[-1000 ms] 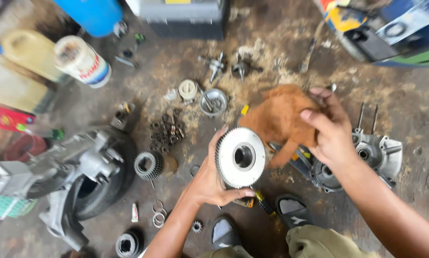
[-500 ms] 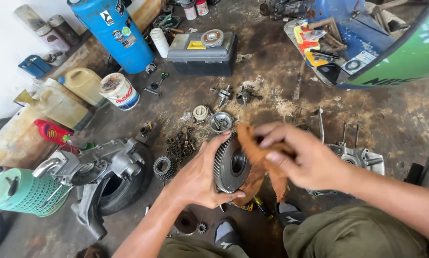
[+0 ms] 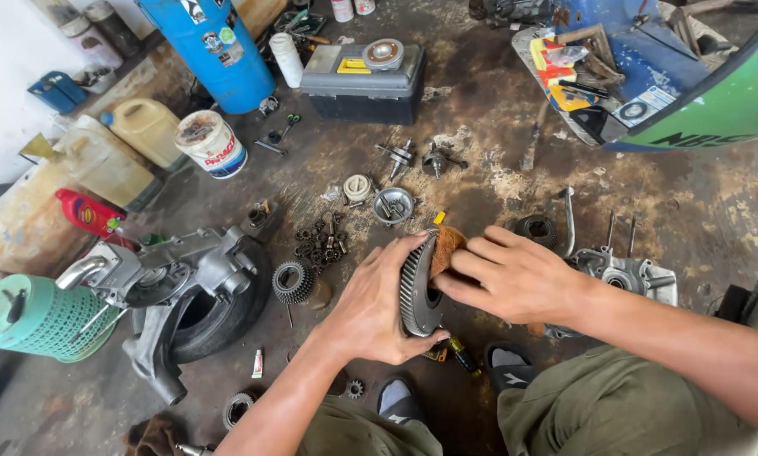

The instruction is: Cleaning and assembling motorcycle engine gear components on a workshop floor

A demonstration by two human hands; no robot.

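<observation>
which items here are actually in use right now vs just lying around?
In use:
- large toothed gear, held on edge in the left hand
- brown rag, pressed to the gear by the right hand

Lying about:
- grey toolbox
- blue drum
- white paint bucket
- small gear on the floor
- engine casing on the tyre
- green basket

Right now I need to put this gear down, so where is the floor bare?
Bare floor lies right of the engine case, below the green panel. Crowded: small parts left of the left hand, which holds the gear; the right hand presses a cloth.
</observation>
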